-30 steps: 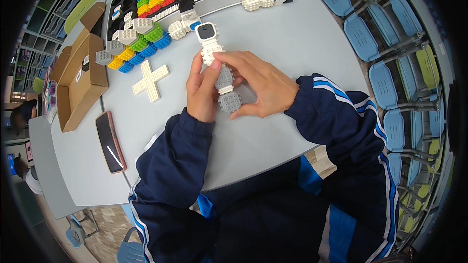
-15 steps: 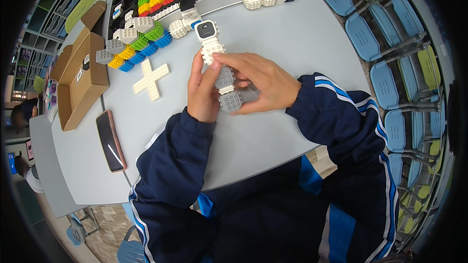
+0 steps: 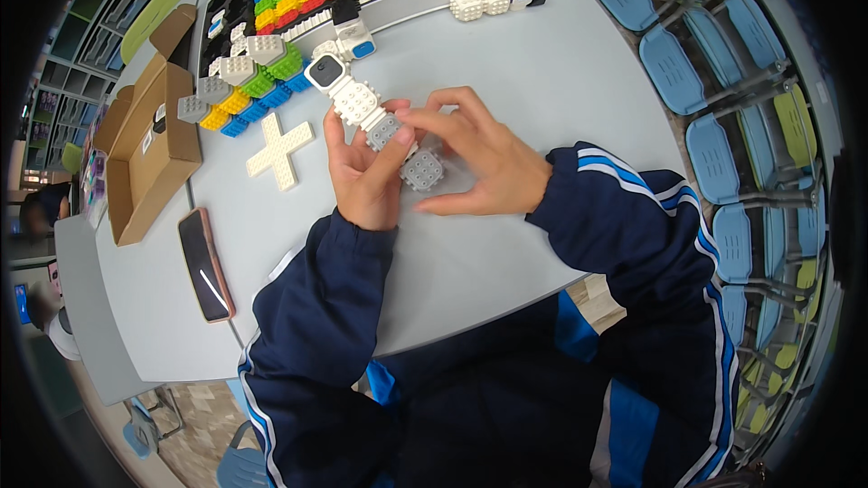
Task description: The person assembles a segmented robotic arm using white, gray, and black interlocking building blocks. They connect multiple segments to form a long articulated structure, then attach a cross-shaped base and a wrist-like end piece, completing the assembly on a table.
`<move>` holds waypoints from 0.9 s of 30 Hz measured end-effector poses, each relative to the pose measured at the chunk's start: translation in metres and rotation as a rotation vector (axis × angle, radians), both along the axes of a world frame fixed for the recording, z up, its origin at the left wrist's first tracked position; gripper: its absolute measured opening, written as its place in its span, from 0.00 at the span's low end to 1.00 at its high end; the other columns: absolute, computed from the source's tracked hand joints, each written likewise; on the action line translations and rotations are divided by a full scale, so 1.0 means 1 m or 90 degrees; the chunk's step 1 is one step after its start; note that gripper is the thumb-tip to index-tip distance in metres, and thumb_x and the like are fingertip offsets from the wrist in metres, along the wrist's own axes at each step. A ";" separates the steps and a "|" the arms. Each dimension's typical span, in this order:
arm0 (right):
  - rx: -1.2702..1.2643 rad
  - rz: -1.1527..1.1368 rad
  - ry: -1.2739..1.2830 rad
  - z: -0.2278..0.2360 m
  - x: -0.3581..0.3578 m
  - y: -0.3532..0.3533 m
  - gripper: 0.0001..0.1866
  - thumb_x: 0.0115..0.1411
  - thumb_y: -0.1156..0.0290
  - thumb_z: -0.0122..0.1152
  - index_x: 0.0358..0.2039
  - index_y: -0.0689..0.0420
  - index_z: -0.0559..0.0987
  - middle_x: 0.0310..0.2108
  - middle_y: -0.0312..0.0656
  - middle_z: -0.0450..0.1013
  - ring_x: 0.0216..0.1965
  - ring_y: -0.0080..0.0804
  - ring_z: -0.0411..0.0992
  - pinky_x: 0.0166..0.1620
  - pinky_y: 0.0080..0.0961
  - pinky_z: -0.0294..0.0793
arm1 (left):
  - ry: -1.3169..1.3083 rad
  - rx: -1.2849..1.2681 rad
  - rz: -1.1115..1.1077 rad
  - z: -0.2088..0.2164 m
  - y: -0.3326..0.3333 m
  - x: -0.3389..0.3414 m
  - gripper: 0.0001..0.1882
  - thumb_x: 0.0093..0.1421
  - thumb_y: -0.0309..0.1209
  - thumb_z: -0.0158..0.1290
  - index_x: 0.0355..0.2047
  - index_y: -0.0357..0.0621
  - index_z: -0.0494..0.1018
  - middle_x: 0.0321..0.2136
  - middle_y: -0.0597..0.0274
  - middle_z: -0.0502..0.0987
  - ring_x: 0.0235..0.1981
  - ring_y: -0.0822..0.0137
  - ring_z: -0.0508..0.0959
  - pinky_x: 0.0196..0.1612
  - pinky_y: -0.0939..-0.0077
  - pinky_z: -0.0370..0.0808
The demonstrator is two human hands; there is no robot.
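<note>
A chain of studded building blocks [image 3: 357, 103] slants over the table, held between the thumb and fingers of my left hand [image 3: 364, 185]. Its upper end is a white block with a dark square face, then comes a white studded block; grey blocks make up the lower end, the last one [image 3: 421, 171] near my right palm. My right hand [image 3: 493, 158] curves around that end with thumb and fingers spread apart. Its index fingertip is close to the grey part, and I cannot tell whether it touches. A white cross-shaped plate [image 3: 280, 152] lies left of my left hand.
Coloured blocks [image 3: 258, 81] are joined in rows beside a black-lined case [image 3: 398, 14] at the back. Three white blocks [image 3: 493, 0] lie along its front. An opened cardboard box [image 3: 154, 163] and a phone [image 3: 205, 264] are at left. Blue chairs [image 3: 674, 68] stand beyond the right table edge.
The block chain has tilted, its upper end swinging left. My right hand has loosened from the grey blocks, its fingers spreading. My left hand has shifted slightly left with the chain.
</note>
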State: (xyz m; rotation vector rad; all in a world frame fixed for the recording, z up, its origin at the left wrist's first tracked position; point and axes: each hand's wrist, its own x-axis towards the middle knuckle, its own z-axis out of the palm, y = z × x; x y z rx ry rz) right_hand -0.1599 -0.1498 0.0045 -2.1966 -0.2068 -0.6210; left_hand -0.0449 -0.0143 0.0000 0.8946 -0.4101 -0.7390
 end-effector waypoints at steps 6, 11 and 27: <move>-0.075 -0.039 -0.061 -0.006 0.002 0.008 0.27 0.49 0.77 0.66 0.52 0.55 0.71 0.45 0.46 0.63 0.37 0.42 0.75 0.39 0.31 0.79 | 0.000 -0.007 0.069 0.000 -0.003 0.000 0.36 0.58 0.17 0.55 0.62 0.48 0.51 0.51 0.49 0.69 0.52 0.53 0.74 0.54 0.55 0.75; -0.076 -0.067 -0.022 0.001 0.001 -0.011 0.20 0.50 0.78 0.63 0.46 0.57 0.76 0.42 0.43 0.67 0.38 0.39 0.75 0.40 0.30 0.79 | 0.028 -0.003 0.071 -0.002 -0.001 0.004 0.34 0.59 0.18 0.55 0.61 0.48 0.53 0.51 0.49 0.68 0.52 0.51 0.74 0.55 0.53 0.74; -0.139 -0.312 -0.148 -0.014 0.034 -0.095 0.17 0.52 0.70 0.65 0.45 0.55 0.79 0.46 0.41 0.70 0.50 0.43 0.70 0.53 0.35 0.69 | 0.064 -0.014 0.019 -0.002 -0.001 0.005 0.33 0.59 0.19 0.54 0.61 0.49 0.53 0.52 0.49 0.68 0.52 0.50 0.74 0.58 0.52 0.72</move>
